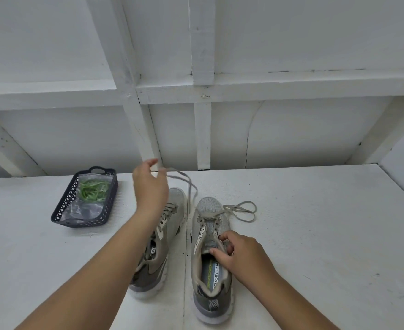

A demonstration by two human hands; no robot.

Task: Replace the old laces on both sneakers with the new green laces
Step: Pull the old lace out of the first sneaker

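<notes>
Two grey sneakers stand side by side on the white table, toes pointing away from me. My left hand (pixel 150 184) is raised above the left sneaker (pixel 158 253) and pinches one end of the old grey lace (pixel 189 186), pulled up from the right sneaker (pixel 210 258). The lace's other end lies in loose loops (pixel 242 210) to the right of that shoe's toe. My right hand (pixel 240 254) grips the right sneaker at its tongue and upper eyelets. The left sneaker keeps its old lace. The green laces (pixel 92 191) lie in a clear bag inside a dark basket.
The dark plastic basket (pixel 60 211) sits at the back left of the white table (pixel 315 234). A white framed wall (pixel 203 129) rises directly behind the table's far edge.
</notes>
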